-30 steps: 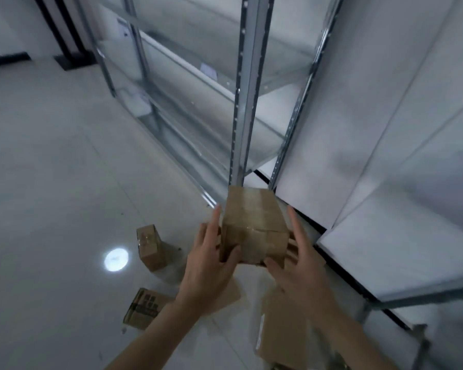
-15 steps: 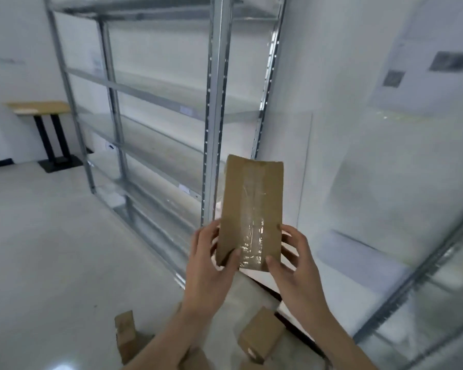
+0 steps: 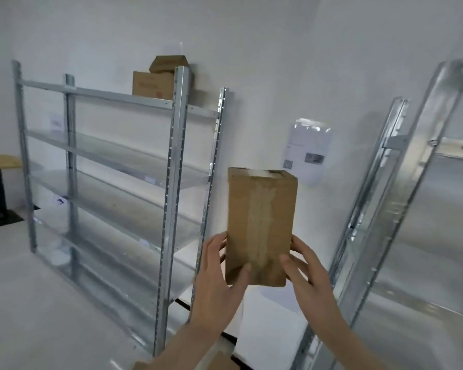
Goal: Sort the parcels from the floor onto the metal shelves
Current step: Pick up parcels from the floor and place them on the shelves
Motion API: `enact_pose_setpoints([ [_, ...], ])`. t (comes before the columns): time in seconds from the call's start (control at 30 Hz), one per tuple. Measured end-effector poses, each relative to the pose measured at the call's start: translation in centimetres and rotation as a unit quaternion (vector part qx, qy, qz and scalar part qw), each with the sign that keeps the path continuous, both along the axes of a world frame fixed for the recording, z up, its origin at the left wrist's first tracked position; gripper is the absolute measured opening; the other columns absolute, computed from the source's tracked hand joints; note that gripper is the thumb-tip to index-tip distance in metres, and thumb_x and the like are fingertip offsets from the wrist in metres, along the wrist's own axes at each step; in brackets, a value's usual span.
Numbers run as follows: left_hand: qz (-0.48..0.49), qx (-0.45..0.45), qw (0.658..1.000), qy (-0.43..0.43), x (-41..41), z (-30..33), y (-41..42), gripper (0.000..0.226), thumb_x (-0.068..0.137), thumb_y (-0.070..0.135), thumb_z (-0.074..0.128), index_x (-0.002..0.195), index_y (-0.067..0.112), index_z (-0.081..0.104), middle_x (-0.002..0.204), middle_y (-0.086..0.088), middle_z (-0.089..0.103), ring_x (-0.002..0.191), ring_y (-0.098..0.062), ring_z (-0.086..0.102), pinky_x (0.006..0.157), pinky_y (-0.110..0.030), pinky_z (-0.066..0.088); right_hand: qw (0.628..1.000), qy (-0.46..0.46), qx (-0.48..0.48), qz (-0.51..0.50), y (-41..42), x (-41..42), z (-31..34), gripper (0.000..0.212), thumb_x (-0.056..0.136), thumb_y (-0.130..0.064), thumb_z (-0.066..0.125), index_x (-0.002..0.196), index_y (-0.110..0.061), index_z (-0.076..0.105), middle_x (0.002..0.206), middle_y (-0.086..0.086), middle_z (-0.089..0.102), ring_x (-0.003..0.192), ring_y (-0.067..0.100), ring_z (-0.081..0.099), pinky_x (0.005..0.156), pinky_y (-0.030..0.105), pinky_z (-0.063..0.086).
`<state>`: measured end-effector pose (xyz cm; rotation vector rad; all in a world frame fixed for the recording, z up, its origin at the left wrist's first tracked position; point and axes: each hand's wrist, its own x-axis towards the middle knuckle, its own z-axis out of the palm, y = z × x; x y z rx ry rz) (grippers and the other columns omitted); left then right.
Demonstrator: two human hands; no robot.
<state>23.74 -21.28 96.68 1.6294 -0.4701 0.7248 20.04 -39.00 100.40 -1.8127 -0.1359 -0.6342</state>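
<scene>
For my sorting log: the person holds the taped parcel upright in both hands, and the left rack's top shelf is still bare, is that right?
Not quite. In the head view two cardboard boxes already sit on the top shelf. The rest holds: left hand and right hand hold the taped parcel upright.

There were two galvanized metal shelving units [image 3: 175, 166] [image 3: 401, 198], three brown cardboard boxes [image 3: 259, 225] [image 3: 151, 85] [image 3: 169, 64], two bare hands [image 3: 217, 287] [image 3: 310, 281], and one laminated white wall notice [image 3: 306, 150].
</scene>
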Motion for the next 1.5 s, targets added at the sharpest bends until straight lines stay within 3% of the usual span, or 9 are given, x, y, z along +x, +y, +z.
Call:
enact_pose_setpoints([
  [0.2,-0.011,0.053,0.994,-0.097,-5.1,5.1,-5.5,0.046,0.101,0.043,0.051,0.147,0.042,0.044,0.155,0.017,0.040,0.142,-0.010,0.041,0.110,-0.021,0.038,0.999,0.004,0.021,-0.035,-5.7,-6.1,5.7,0.058,0.082,-0.052,0.077,0.136,-0.051,0.055,0.131,-0.026,0.064,0.118,0.002,0.064,0.095,0.032,0.057],
  [0.33,-0.038,0.065,0.987,-0.142,-8.6,8.4,-9.7,0.039,0.103,0.036,0.046,0.141,0.039,0.056,0.156,0.016,0.038,0.143,-0.012,0.041,0.108,-0.028,0.042,0.998,-0.016,0.061,-0.026,-9.7,-10.5,8.3,0.059,0.079,-0.042,0.080,0.134,-0.038,0.060,0.121,-0.016,0.073,0.111,0.012,0.071,0.085,0.029,0.061],
  [0.53,-0.119,0.037,0.981,-0.150,-14.2,11.8,-16.5,0.045,0.099,0.023,0.057,0.137,0.046,0.056,0.167,0.008,0.014,0.152,-0.006,0.019,0.111,-0.008,0.030,0.998,-0.012,0.054,-0.038,-16.2,-16.0,10.6,0.061,0.081,-0.050,0.084,0.135,-0.040,0.058,0.125,-0.013,0.071,0.115,0.018,0.069,0.086,0.048,0.063],
  [0.63,-0.153,0.023,0.979,-0.136,-17.3,13.2,-19.9,0.043,0.095,0.023,0.061,0.132,0.045,0.058,0.160,0.018,0.028,0.148,-0.005,0.030,0.107,-0.009,0.036,0.997,-0.022,0.059,-0.041,-19.7,-18.6,11.3,0.065,0.081,-0.048,0.079,0.141,-0.045,0.053,0.126,-0.015,0.069,0.114,0.016,0.069,0.079,0.044,0.065],
  [0.77,-0.169,-0.020,0.983,-0.070,-20.0,14.1,-23.5,0.057,0.088,0.028,0.068,0.139,0.043,0.047,0.148,0.026,0.042,0.140,-0.008,0.042,0.104,-0.030,0.052,0.997,-0.027,0.055,-0.041,-24.2,-22.0,12.0,0.077,0.084,-0.045,0.077,0.151,-0.050,0.039,0.131,-0.014,0.065,0.113,0.009,0.068,0.072,0.036,0.065],
  [0.93,-0.176,-0.021,0.984,-0.038,-23.1,15.0,-27.8,0.076,0.086,0.017,0.080,0.144,0.046,0.039,0.135,0.035,0.044,0.135,0.000,0.045,0.097,-0.018,0.052,0.992,-0.050,-0.065,-0.092,-29.3,-24.9,11.7,0.065,0.092,-0.047,0.066,0.152,-0.046,0.041,0.143,-0.022,0.044,0.128,-0.001,0.052,0.089,0.021,0.058],
  [1.13,-0.160,0.019,0.985,-0.057,-26.6,15.0,-32.3,0.068,0.088,0.047,0.074,0.148,0.040,0.044,0.135,0.022,0.049,0.129,-0.006,0.051,0.098,-0.029,0.055,1.000,-0.018,0.003,-0.019,-32.6,-29.2,12.6,0.043,0.111,-0.021,0.043,0.149,-0.040,0.050,0.136,-0.014,0.067,0.121,0.006,0.066,0.086,0.027,0.060],
  [1.33,-0.205,0.004,0.978,-0.033,-28.2,16.3,-34.5,0.043,0.091,0.048,0.065,0.131,0.056,0.051,0.141,0.023,0.045,0.132,-0.009,0.049,0.094,-0.031,0.058,1.000,-0.008,-0.004,-0.003,-34.3,-33.5,14.2,0.036,0.101,-0.045,0.048,0.135,-0.056,0.047,0.120,-0.041,0.064,0.119,-0.011,0.059,0.083,0.013,0.054],
  [1.5,-0.246,0.003,0.969,-0.032,-29.3,17.7,-36.4,0.053,0.088,0.032,0.078,0.122,0.057,0.045,0.128,0.026,0.056,0.113,-0.009,0.063,0.078,-0.031,0.062,0.997,-0.003,-0.070,-0.024,-35.7,-35.1,14.5,0.070,0.086,-0.037,0.079,0.141,-0.060,0.042,0.132,-0.034,0.062,0.122,-0.007,0.058,0.084,0.020,0.058],
])
